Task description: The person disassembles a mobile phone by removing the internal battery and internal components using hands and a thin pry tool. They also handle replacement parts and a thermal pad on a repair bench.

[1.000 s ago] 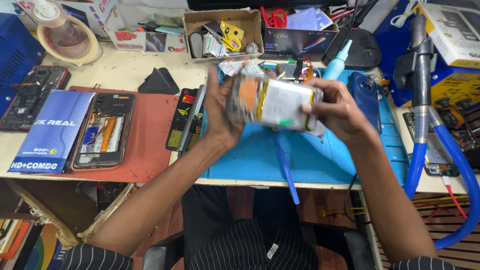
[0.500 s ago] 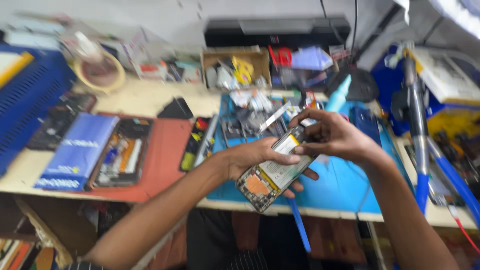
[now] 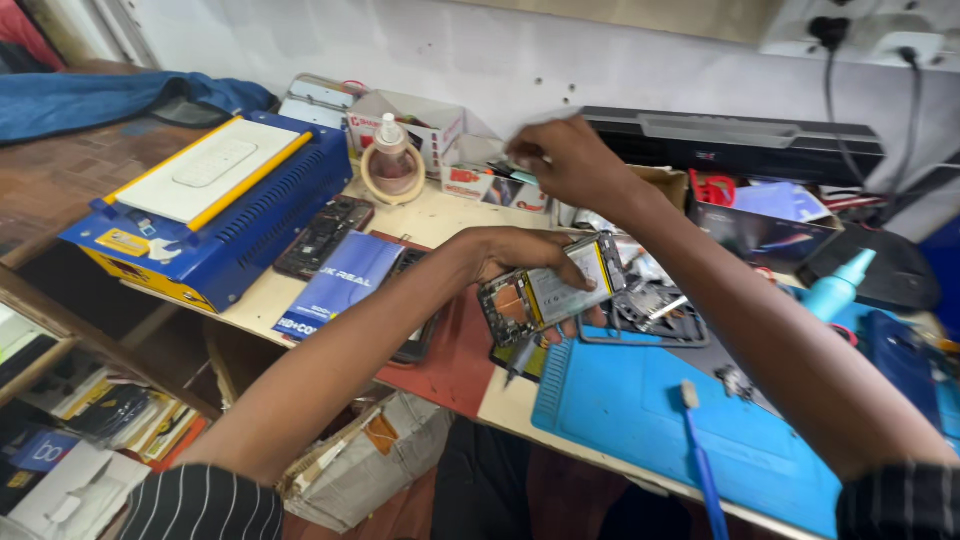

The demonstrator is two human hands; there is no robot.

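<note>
A long pale wooden workbench (image 3: 440,215) carries everything; at its far left sits a big blue box-shaped machine with a white, yellow-edged top plate (image 3: 215,200); toward the near right lies a blue rubber work mat (image 3: 640,400), with a blue-handled brush (image 3: 700,455) lying on it; left of the mat is a red mat (image 3: 445,355), and beside that a blue printed flat packet (image 3: 340,285); a black opened phone (image 3: 322,236) rests between packet and machine. The left hand (image 3: 515,262) holds an opened phone body with a pale grey battery showing (image 3: 555,297) above the seam of the two mats, fingers curled under it and thumb over its upper edge. The right hand (image 3: 560,160) reaches toward the small cardboard boxes (image 3: 430,130) at the back; its fingertips are pinched together, though the blur hides whether anything is between them.
</note>
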